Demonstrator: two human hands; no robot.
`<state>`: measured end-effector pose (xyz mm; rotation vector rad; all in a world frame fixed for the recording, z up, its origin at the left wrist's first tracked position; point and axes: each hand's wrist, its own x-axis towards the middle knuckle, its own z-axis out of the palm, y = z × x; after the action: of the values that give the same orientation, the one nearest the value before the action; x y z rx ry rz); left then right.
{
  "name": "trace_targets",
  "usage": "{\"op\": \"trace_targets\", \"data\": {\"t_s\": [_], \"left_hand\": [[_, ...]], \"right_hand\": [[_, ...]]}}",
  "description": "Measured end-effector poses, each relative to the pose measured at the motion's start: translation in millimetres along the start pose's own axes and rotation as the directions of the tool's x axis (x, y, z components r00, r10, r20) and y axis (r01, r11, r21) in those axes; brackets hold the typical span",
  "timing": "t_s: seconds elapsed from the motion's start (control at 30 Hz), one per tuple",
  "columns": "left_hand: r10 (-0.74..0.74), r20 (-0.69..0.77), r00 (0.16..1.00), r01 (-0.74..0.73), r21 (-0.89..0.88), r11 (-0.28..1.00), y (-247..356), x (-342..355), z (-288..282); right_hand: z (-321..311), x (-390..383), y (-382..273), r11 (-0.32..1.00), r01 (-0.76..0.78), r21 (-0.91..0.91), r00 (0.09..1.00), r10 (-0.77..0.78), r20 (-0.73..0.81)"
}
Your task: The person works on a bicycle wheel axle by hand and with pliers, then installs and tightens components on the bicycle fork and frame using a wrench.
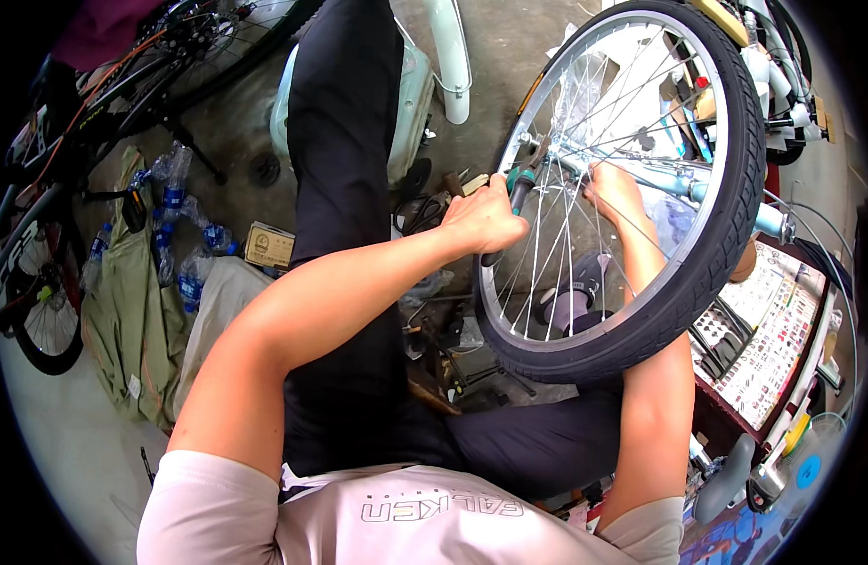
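Left hand (486, 218) is wrapped in a closed fist around the dark, teal-collared handle of a tool (519, 193), whose working end points at the hub (537, 146) of the bicycle wheel (641, 188); the grip sits well back on the handle, which looks chosen for leverage on the hub fitting. On the far side of that hub, the right hand (615, 193) reaches in behind the spokes (566, 254), fingers curled close against the axle area, though the spokes hide whether they pinch anything; judging by its place opposite the tool, it seems to steady the other end of the axle. The wheel stands upright in a pale blue frame (707, 188), its black tyre (707, 264) resting against the person's right upper arm and knee, probably so it cannot turn. Left of the hub, loose tools (424, 212) lie on the concrete floor (236, 141), and farther left plastic bottles (175, 235).
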<state>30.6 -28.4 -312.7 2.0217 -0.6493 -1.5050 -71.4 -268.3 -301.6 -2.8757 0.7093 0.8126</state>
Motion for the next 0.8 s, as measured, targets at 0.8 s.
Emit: {"op": "trace_targets", "data": {"t_s": [0.8], "left_hand": [[-0.005, -0.015, 1.0, 0.005, 0.0, 1.0, -0.3, 0.2, -2.3]], "right_hand": [[-3.6, -44.6, -16.2, 0.955, 0.194, 0.225, 0.869, -0.06, -0.492]]}}
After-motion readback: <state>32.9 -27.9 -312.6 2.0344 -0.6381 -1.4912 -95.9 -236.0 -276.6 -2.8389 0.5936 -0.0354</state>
